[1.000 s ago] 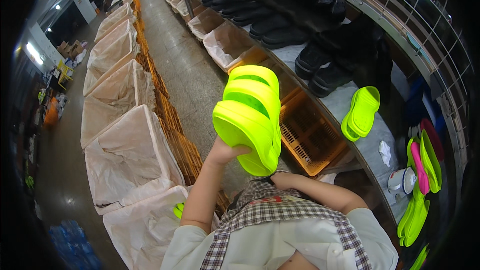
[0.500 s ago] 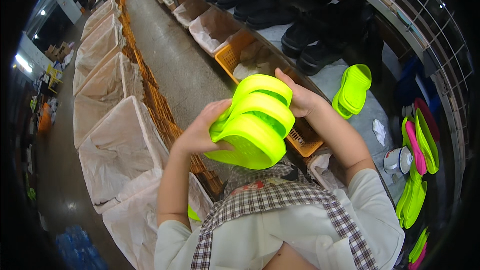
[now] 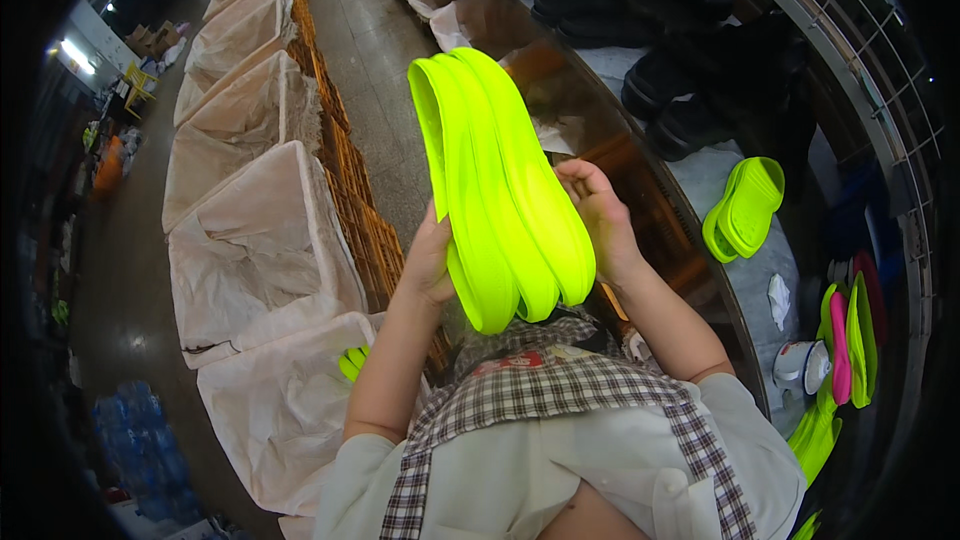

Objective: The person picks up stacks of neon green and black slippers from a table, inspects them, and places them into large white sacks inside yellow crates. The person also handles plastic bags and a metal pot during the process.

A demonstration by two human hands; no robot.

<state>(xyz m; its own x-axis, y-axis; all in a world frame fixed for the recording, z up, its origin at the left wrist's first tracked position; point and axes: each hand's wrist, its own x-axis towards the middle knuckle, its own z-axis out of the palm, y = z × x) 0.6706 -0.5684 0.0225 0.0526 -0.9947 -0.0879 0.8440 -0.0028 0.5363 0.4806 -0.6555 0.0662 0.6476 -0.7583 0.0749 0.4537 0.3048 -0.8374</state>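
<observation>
A pair of neon yellow-green clogs (image 3: 500,190) is pressed together sole to sole and held up in front of me, toes pointing up and away. My left hand (image 3: 430,265) grips their left edge near the heels. My right hand (image 3: 598,215) clasps the right side, fingers curled over the rim. Both forearms rise from my checked apron at the bottom of the view.
Another neon clog pair (image 3: 742,208) lies on the grey worktable (image 3: 700,175) to the right. Pink and green clogs (image 3: 850,345) hang at the far right. White lined bins (image 3: 255,240) line the left, one holding a neon clog (image 3: 350,364). Dark shoes (image 3: 680,105) sit beyond.
The clogs have been turned from lying flat to standing on edge and brought closer to my face. Both hands stay on them.
</observation>
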